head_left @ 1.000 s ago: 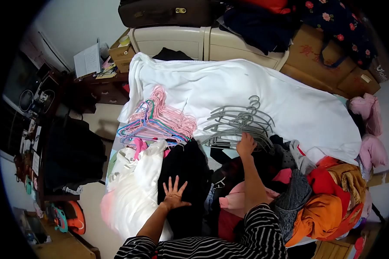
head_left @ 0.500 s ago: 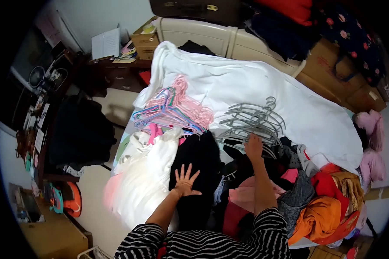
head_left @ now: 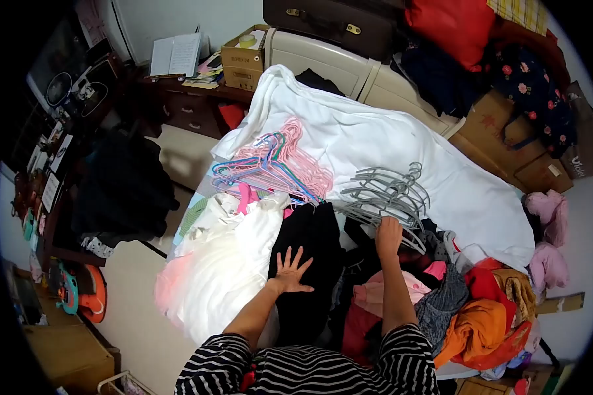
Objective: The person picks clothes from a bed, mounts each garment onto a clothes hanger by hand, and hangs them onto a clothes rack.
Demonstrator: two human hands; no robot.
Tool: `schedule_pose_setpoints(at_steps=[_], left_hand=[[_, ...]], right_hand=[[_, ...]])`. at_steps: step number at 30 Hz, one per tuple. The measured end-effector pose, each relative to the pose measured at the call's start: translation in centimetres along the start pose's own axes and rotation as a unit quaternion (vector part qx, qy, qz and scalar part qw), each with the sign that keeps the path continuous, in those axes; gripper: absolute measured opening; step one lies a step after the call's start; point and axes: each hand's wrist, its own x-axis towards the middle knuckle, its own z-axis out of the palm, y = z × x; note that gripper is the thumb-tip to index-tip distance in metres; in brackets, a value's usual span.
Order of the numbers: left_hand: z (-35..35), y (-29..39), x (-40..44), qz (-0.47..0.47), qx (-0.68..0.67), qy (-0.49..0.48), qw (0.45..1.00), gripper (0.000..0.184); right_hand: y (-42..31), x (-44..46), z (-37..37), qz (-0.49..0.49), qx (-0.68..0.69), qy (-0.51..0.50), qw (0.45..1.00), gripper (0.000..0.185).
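My left hand (head_left: pixel 290 270) lies flat with spread fingers on a black garment (head_left: pixel 308 243). Beside that garment, on the left, is a white garment (head_left: pixel 224 263). My right hand (head_left: pixel 389 236) is closed round the lower edge of a grey hanger, at the near side of a stack of grey hangers (head_left: pixel 392 191). Pink, blue and green hangers (head_left: pixel 277 164) lie in a pile beyond the black and white garments. A heap of mixed clothes (head_left: pixel 474 322), with orange, red and grey pieces, spreads to the right of my right arm.
A white blanket (head_left: pixel 375 131) covers the bed's far part. Behind it stand the cream headboard (head_left: pixel 316 59), a brown suitcase (head_left: pixel 336 26) and cardboard boxes (head_left: pixel 494 138). Dark clothing (head_left: pixel 122 187) hangs at the left, near a desk (head_left: pixel 191 108) with papers.
The view has shifted, so the bed and hangers sit differently in it. My left hand stays spread on the black garment. My right hand is still at the grey hangers, its fingers now more curled.
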Motion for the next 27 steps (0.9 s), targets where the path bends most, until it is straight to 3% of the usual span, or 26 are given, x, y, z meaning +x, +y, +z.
schedule_pose_setpoints(at_steps=[1,2,3,4,5,6,7,8,10,11,13,14,17,19,21,23,25,26,27], left_hand=[[-0.7,-0.1,-0.1,0.001,0.0,0.002,1.0,0.096],[-1.5,-0.6,0.1,0.005,-0.06,0.016,0.998,0.084],[-2.7,-0.9,0.1,0.01,-0.119,0.029,0.992,0.072],[-3.9,-1.4,0.0,0.051,-0.226,0.193,0.953,0.047],[-5.2,-2.1,-0.2,0.064,-0.253,0.322,0.91,0.04],[-6.5,-2.8,-0.5,0.014,-0.225,0.396,0.89,0.037],[-8.6,-4.0,-1.2,-0.038,-0.114,0.439,0.891,0.038],[-9.7,-5.7,-1.4,-0.082,-0.108,0.466,0.874,0.044],[-9.2,-10.3,-1.4,-0.193,-0.06,0.437,0.876,0.061],[-10.3,-10.9,-2.2,-0.265,-0.103,0.314,0.906,0.063],[-10.1,-11.6,-3.5,-0.312,-0.049,0.189,0.93,0.053],[-9.8,-11.5,-4.2,-0.309,-0.048,0.193,0.93,0.053],[-9.2,-10.0,-6.2,-0.228,-0.119,0.275,0.926,0.041],[-9.6,-6.9,-7.3,-0.194,-0.231,0.373,0.877,0.034],[-9.1,-5.3,-8.5,-0.1,-0.305,0.397,0.86,0.029],[-10.6,-2.0,-12.2,-0.02,-0.24,0.333,0.912,0.03],[-10.3,0.7,-15.5,0.117,-0.147,0.285,0.94,0.03],[-9.9,2.2,-17.2,0.149,-0.144,0.234,0.95,0.033],[-9.4,3.4,-18.5,0.18,-0.14,0.183,0.956,0.035]], right_hand=[[-0.5,0.0,-0.9,0.007,0.009,0.019,1.0,0.009],[-0.7,-0.2,-1.9,0.036,0.046,-0.048,0.997,0.01],[-1.0,-0.5,-2.4,0.036,0.046,-0.046,0.997,0.01],[-1.2,-1.4,-2.7,0.062,0.098,-0.05,0.992,0.013],[-1.4,-2.4,-3.0,0.088,0.149,-0.056,0.983,0.017],[-1.5,-3.7,-2.9,0.084,0.177,-0.035,0.98,0.019],[-2.1,-4.4,-3.7,0.084,0.176,-0.034,0.98,0.019],[-3.0,-5.1,-4.7,0.129,0.273,-0.05,0.952,0.017],[-5.3,-6.7,-5.8,0.175,0.417,-0.048,0.89,0.012],[-6.6,-7.7,-5.7,0.178,0.466,-0.03,0.866,0.01],[-9.3,-9.0,-6.8,0.17,0.478,0.0,0.862,0.011],[-10.0,-10.1,-6.1,0.192,0.502,-0.046,0.842,0.015],[-12.6,-11.0,-7.9,0.227,0.544,-0.129,0.797,0.022],[-14.2,-10.8,-11.0,0.239,0.563,-0.168,0.773,0.027],[-15.6,-10.2,-13.6,0.216,0.624,-0.244,0.71,0.038],[-17.1,-10.7,-13.2,0.212,0.654,-0.24,0.685,0.044],[-18.6,-10.9,-14.0,0.238,0.688,-0.274,0.628,0.044],[-19.2,-11.2,-14.5,0.206,0.688,-0.28,0.637,0.045],[-19.9,-11.6,-14.2,0.226,0.721,-0.286,0.59,0.044]])
